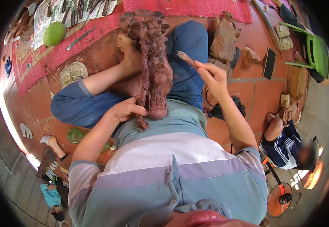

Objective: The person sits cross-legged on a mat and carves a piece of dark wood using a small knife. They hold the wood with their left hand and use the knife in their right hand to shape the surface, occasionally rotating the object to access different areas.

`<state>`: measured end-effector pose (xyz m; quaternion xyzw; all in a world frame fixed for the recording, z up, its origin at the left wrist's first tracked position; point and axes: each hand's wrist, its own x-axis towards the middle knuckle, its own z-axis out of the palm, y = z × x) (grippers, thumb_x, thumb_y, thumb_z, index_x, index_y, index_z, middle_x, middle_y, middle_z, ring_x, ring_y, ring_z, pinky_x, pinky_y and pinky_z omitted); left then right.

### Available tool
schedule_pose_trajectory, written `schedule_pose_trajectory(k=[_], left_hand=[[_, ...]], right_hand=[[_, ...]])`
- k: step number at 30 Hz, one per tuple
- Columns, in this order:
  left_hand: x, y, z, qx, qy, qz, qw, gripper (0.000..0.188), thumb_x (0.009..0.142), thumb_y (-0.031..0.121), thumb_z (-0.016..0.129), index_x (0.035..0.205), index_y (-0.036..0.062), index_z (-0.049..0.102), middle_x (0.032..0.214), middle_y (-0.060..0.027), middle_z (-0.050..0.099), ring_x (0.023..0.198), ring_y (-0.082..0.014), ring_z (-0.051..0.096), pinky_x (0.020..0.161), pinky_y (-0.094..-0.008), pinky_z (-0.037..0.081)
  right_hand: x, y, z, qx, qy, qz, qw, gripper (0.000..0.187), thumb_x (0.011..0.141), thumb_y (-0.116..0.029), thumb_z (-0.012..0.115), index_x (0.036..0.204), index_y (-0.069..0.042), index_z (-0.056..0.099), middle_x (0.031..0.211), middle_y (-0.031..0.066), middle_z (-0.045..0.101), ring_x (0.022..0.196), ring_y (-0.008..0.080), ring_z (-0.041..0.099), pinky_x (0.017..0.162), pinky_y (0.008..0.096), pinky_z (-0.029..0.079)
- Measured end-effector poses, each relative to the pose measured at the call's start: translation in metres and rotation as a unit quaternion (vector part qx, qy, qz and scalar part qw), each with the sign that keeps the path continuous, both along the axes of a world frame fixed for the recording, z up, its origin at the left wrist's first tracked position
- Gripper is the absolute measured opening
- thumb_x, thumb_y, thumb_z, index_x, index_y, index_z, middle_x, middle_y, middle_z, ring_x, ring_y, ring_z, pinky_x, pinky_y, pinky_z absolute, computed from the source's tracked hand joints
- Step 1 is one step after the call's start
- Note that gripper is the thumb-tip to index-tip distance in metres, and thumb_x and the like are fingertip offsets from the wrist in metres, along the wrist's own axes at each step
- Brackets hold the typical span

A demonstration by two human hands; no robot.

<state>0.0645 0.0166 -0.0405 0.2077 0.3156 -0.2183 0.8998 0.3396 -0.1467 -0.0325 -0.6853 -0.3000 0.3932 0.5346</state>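
A tall reddish-brown wood carving (154,60) with deep relief rests between my legs, leaning against my bare foot (128,49) and my lap. My left hand (126,109) grips its lower left side, fingers curled on the carved edge. My right hand (211,77) is raised to the right of the carving and holds a small brush (185,58), whose bristled tip points toward the carving's upper right. I sit on a red tiled floor in blue jeans and a striped shirt.
A green round fruit (54,33) and several tools (81,7) lie on a red mat at upper left, sandals (73,73) beside it. Another carving (223,38) and a phone (269,63) lie to the right. A person (285,143) sits at right; a green chair (315,53) stands beyond.
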Motion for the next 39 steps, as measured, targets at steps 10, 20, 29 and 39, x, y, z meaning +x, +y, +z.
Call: schedule_pose_trajectory(k=[10,20,29,39], left_hand=[[0.002,0.001,-0.001,0.006,-0.011,-0.022,1.000,0.081,0.069,-0.002,0.066,0.141,0.0038,0.029,0.129,-0.0078,0.049,0.119,-0.0186,0.047,0.102,-0.0317,0.038],[0.009,-0.001,0.005,0.024,0.007,-0.014,1.000,0.082,0.065,0.005,0.073,0.138,-0.0005,0.034,0.126,-0.0089,0.053,0.118,-0.0193,0.050,0.104,-0.0331,0.036],[0.007,0.000,-0.002,0.012,-0.006,-0.018,1.000,0.084,0.067,0.001,0.070,0.141,0.0017,0.030,0.129,-0.0077,0.049,0.120,-0.0182,0.047,0.104,-0.0318,0.035],[0.012,0.000,0.004,0.000,0.005,-0.024,1.000,0.089,0.067,0.000,0.070,0.143,0.0053,0.025,0.133,-0.0063,0.044,0.124,-0.0181,0.041,0.106,-0.0309,0.033]], right_hand=[[-0.039,0.016,-0.035,0.072,-0.223,0.102,0.967,0.020,0.079,-0.014,0.071,0.099,-0.009,0.072,0.086,0.0089,0.071,0.073,0.0212,0.069,0.064,0.0276,0.053],[-0.017,0.026,-0.004,0.047,0.021,0.031,0.998,0.016,0.086,-0.007,0.065,0.101,0.001,0.069,0.097,0.0082,0.071,0.085,0.0085,0.063,0.073,0.0217,0.049],[-0.035,0.012,-0.024,0.051,-0.170,0.124,0.976,0.018,0.079,-0.011,0.072,0.096,-0.005,0.070,0.083,0.0112,0.069,0.072,0.0218,0.068,0.063,0.0266,0.051],[-0.043,0.044,0.011,0.099,-0.163,0.064,0.980,0.017,0.080,-0.009,0.070,0.097,-0.006,0.071,0.081,0.0050,0.070,0.070,0.0138,0.066,0.065,0.0225,0.051]])
